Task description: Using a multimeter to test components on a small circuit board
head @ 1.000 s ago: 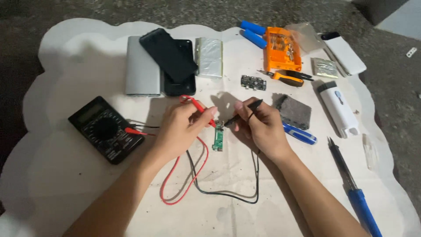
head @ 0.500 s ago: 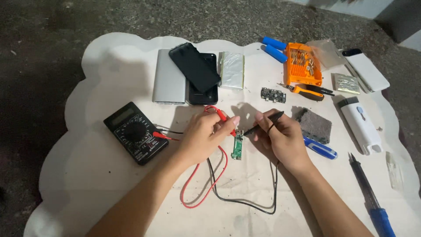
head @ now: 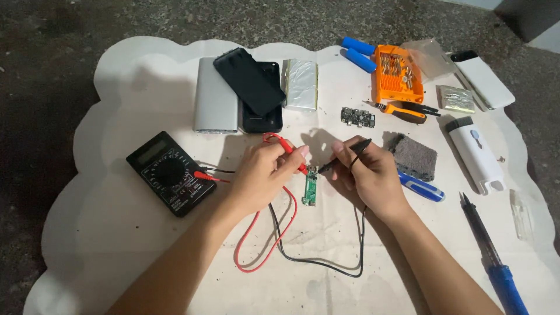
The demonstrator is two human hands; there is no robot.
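Observation:
A small green circuit board [head: 310, 189] lies on the white mat [head: 116, 233] between my hands. My left hand [head: 263, 175] pinches a red test probe [head: 287, 149] whose tip touches the board's top end. My right hand [head: 369, 175] grips a black test probe [head: 344, 155], its tip also at the board's top end. Red lead [head: 256, 239] and black lead [head: 315, 256] loop toward me and run to a black multimeter [head: 170, 179] at the left.
At the back lie a silver case [head: 214, 102], a black case with its black lid [head: 254, 87], a foil-wrapped cell [head: 301, 83], two blue cells [head: 357, 52], an orange bit holder [head: 398, 73]. Right: a grey sponge [head: 413, 156], blue screwdriver [head: 423, 188], white device [head: 475, 153], soldering iron [head: 493, 256].
Both hands have lowered the two probes so that their tips now meet the green board's top end. The view has shifted, so everything sits further right and lower in frame.

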